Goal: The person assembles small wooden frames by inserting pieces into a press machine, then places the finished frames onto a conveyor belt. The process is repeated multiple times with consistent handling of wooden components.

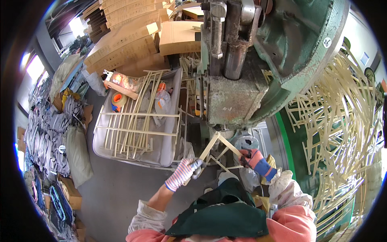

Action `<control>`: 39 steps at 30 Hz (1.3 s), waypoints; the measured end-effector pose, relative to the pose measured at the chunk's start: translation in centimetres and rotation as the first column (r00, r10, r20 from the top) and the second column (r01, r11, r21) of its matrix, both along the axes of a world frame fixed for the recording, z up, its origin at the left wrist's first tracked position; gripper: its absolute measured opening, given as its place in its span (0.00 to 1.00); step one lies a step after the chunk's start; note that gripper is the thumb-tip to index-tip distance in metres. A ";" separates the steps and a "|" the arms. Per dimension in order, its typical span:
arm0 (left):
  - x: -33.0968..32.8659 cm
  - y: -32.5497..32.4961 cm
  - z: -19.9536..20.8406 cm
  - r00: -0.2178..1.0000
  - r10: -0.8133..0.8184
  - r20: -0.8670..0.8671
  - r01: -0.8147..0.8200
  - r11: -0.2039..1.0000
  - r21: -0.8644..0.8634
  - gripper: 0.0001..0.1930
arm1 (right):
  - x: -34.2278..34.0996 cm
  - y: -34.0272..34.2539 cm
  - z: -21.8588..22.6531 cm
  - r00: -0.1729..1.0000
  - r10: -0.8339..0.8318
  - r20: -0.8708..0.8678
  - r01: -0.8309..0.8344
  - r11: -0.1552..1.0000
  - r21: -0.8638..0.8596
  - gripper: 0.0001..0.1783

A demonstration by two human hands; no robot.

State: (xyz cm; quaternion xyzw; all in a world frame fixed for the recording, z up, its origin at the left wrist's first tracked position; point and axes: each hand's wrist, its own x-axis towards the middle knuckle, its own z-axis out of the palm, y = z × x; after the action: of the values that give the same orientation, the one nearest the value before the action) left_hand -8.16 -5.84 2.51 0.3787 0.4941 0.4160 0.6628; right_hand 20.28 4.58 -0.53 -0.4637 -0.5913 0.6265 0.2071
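At the near side of the green press (238, 99), a V of pale strips (209, 146) — left hand (186, 172) and right hand (258, 163) each have fingers clamped on one leg. Corner meets; can't tell if it's fastened. Pile (342, 117) on the right looks unworked.

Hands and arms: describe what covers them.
The left hand wears a pink-and-white striped glove with a grey coating; the right hand, a reddish glove with dark fingertips and a blue cuff. Pale, stained sleeve covers lie beyond, then pink sleeves.
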 end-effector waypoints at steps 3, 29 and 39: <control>-0.2 0.2 0.7 1.000 -0.002 0.015 0.003 0.999 -0.049 0.14 | 0.6 0.8 0.7 1.000 0.017 -0.015 -0.017 0.999 -0.028 0.19; -7.6 -2.8 11.1 0.552 -0.207 -0.808 0.585 0.786 0.198 0.13 | 5.5 -4.1 13.0 0.857 0.303 0.416 -0.515 0.517 0.684 0.17; 9.2 -9.1 14.9 0.607 0.089 -0.790 0.367 0.850 0.378 0.11 | 11.3 -12.3 12.8 0.987 -0.156 0.050 0.070 0.678 0.731 0.11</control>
State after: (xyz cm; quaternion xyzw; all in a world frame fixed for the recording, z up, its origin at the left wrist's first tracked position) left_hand 1.00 -14.98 17.44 0.7195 0.5730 0.2669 0.2877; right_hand 31.57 -7.71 12.24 -0.4124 -0.7716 0.3007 0.3796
